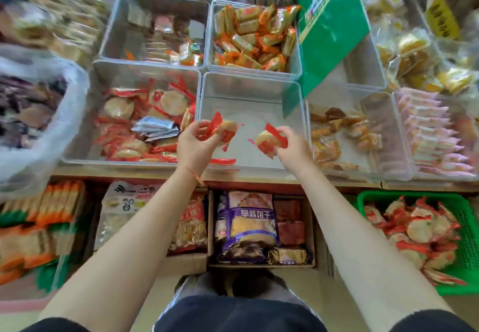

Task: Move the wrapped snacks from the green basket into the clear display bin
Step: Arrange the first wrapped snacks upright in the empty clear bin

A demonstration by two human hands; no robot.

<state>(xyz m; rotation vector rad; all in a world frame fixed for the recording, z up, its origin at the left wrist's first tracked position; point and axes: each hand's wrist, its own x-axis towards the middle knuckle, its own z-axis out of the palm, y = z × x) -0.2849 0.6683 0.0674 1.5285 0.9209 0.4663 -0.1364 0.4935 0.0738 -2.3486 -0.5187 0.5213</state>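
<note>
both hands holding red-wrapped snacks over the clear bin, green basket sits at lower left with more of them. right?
One thing is off: the green basket sits at the lower right, not the lower left, as the head view shows. The rest holds: the left hand and the right hand each hold red-wrapped snacks over the clear bin, and the basket has more of them.

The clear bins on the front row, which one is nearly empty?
The middle bin, under both hands; only a stray red wrapper lies at its front. The bin to its left holds red-wrapped round snacks, the one to its right brown pastries.
</note>
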